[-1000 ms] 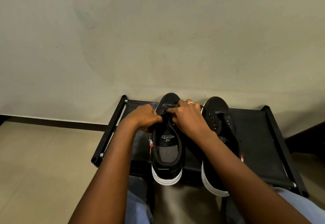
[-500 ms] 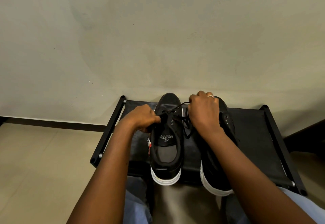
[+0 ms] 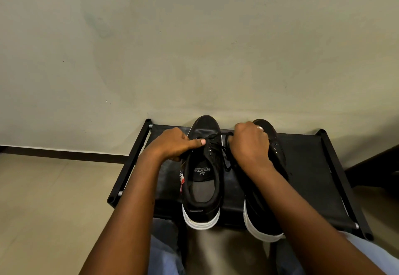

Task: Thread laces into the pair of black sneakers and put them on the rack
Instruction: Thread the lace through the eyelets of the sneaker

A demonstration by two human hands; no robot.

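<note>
Fingers of the left hand (image 3: 172,144) curl around the outer side of the left sneaker (image 3: 201,179), the thumb pressed flat across its upper eyelets, so that hand is clamped on the shoe. Just to the right of that thumb, the black lace (image 3: 218,139) crosses the eyelet rows and runs over into the right hand (image 3: 250,145), whose fingers are closed in a fist pinching the lace; more of the lace hangs in loose loops below that fist, between the two shoes. Under the right hand and forearm lies the right sneaker (image 3: 265,216), mostly hidden, with only its toe beyond the knuckles and its white heel sole near the elbow showing. Both sneakers sit side by side, toes toward the wall (image 3: 194,47), on the black fabric top of the shoe rack (image 3: 308,177), heels hanging over its near edge. A ring (image 3: 260,128) shows on a right finger. Beneath the forearms, blue trouser legs (image 3: 164,251) are visible, and tiled floor (image 3: 49,199) lies left of the left arm.
</note>
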